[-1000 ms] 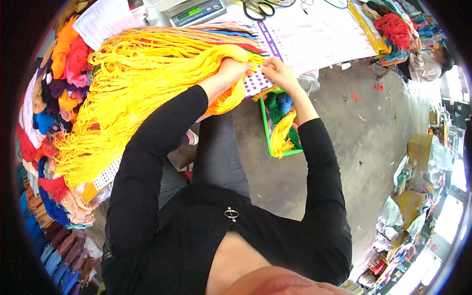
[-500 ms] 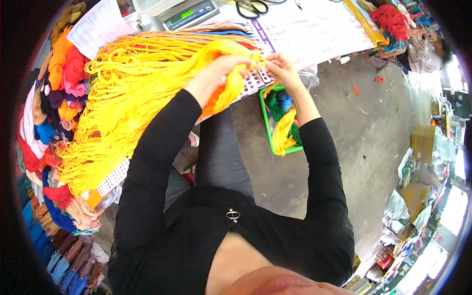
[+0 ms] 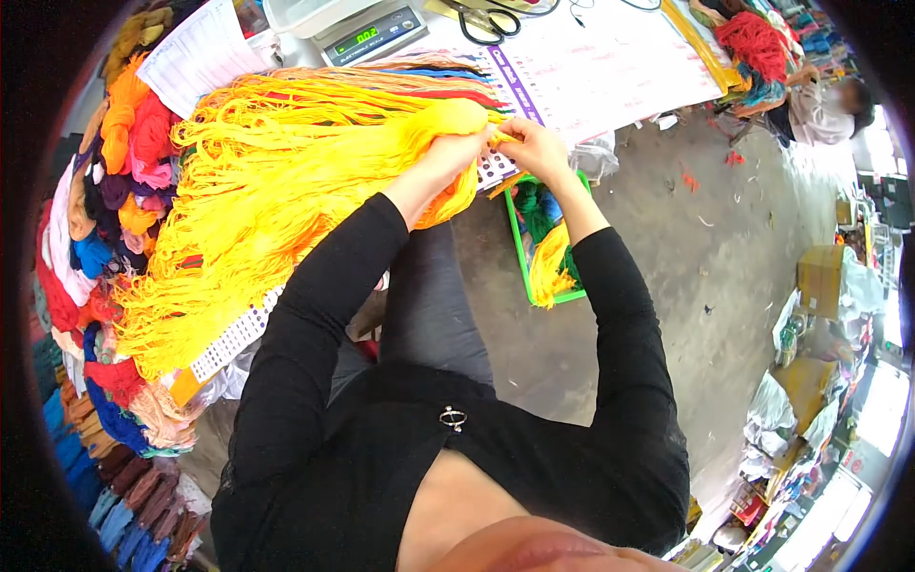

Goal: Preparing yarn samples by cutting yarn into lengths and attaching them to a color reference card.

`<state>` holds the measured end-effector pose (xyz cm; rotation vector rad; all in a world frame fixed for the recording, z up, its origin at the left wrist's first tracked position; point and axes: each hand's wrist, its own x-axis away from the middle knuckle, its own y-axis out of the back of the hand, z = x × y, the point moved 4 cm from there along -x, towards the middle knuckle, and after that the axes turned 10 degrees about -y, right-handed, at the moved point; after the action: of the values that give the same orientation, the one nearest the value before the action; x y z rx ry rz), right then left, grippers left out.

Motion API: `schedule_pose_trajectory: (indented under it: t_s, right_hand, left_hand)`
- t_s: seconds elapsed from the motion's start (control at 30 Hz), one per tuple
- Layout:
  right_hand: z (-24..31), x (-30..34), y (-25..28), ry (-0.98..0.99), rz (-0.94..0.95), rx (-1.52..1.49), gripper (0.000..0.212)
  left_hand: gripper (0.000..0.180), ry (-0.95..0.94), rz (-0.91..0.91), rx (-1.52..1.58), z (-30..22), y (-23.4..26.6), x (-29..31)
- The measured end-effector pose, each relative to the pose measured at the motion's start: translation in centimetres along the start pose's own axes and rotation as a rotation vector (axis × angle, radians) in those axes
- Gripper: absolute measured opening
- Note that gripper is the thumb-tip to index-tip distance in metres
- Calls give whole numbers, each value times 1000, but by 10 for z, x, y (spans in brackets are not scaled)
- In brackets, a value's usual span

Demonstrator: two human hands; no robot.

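Observation:
A thick spread of long yellow threads covers the left part of the table, with red, green, blue and tan strands along its far side. My left hand is closed round a looped bundle of the yellow thread at its right end. Right beside it, my right hand has thumb and fingers pinched at the end of the same bundle. The fingertips meet over a white card strip with dark holes, which lies partly under the threads. What exactly the right fingers pinch is too small to make out.
A digital scale, black-handled scissors and a large printed sheet lie beyond the threads. Below the table's right edge stands a green basket of yarn. Coloured yarn hanks pile up at left. Another person sits at far right.
My left hand has slid right and turned, now gripping the bundle more fully. The raised yellow loop has bunched over it. My right hand has drawn slightly down and left.

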<state>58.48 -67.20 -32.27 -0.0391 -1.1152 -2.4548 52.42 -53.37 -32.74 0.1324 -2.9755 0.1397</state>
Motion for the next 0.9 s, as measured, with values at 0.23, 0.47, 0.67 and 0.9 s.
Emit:
schedule_pose_trajectory:
  t_s: [0.23, 0.47, 0.67, 0.9]
  right_hand:
    - [12, 4, 3, -30, -44, 151, 30]
    - [5, -2, 6, -142, 68, 97, 29]
    - [12, 0, 3, -44, -5, 172, 28]
    - [3, -7, -1, -9, -27, 204, 31]
  left_hand:
    - [18, 70, -102, 262, -1, 10, -5]
    - [33, -118, 33, -169, -5, 5, -9]
    - [24, -48, -180, -81, 6, 9, -9]
    - [20, 172, -8, 527, -14, 10, 0]
